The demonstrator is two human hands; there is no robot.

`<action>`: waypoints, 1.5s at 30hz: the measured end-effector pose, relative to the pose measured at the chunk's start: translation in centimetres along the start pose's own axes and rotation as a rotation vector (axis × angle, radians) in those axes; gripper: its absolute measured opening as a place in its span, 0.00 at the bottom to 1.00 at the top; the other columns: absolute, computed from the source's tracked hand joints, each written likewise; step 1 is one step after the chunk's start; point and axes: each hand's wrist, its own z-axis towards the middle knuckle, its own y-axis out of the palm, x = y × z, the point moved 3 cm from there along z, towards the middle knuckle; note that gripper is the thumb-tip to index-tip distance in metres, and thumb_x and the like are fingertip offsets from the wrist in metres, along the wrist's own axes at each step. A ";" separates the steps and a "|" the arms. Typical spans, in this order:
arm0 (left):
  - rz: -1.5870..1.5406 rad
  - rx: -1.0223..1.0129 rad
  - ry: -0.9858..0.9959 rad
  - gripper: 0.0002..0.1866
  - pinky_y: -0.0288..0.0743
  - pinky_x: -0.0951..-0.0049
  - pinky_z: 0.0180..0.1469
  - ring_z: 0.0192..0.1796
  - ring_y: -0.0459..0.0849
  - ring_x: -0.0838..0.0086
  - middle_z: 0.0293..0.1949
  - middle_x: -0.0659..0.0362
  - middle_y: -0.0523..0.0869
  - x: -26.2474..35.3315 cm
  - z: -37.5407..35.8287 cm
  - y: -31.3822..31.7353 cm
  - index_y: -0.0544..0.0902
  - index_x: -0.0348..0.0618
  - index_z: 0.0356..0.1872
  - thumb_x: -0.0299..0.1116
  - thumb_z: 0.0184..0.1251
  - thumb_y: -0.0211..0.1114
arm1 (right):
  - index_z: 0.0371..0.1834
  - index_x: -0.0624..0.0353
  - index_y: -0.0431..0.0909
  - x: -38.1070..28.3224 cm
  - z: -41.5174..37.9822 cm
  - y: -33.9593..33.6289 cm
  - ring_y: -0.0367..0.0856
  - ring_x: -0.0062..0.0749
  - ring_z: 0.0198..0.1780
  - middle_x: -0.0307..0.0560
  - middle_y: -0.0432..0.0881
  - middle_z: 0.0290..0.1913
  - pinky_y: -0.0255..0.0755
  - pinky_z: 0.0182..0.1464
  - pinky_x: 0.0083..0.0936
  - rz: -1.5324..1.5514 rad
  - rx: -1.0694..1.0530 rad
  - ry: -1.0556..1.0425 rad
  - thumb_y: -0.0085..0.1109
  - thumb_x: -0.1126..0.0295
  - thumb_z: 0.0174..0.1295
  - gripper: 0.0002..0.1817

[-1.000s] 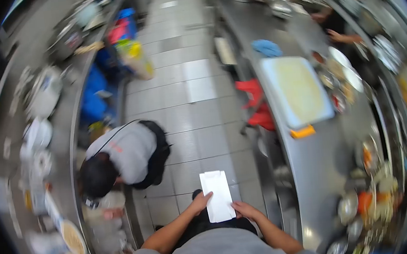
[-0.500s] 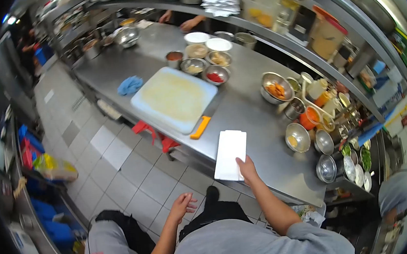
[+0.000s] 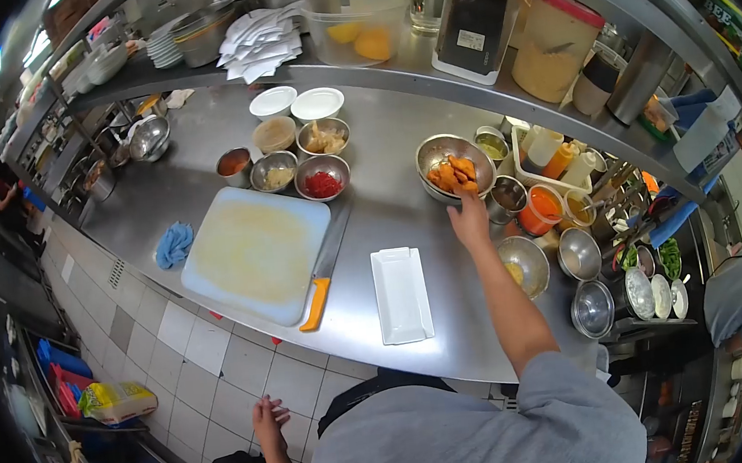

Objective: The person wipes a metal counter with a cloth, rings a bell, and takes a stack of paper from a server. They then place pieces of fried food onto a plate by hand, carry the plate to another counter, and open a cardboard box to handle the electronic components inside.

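The orange food sits in a metal bowl on the steel counter. Your right hand reaches over the rim with its fingertips at the food; you can't tell from here whether they grip a piece. The long white plate lies nearer you, between your right forearm and the knife beside the cutting board. Your left hand, fingers loosely curled, hangs short of the counter's edge, over the floor.
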 end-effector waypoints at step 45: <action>0.885 -0.972 0.997 0.18 0.76 0.65 0.36 0.29 0.85 0.66 0.27 0.50 0.88 24.1 13.4 66.8 0.88 0.34 0.31 0.42 0.54 0.75 | 0.48 0.60 0.76 -0.8 -20.2 0.7 0.82 0.26 0.40 0.44 0.84 0.38 0.77 0.47 0.24 0.690 -0.308 0.822 0.72 0.69 0.57 0.18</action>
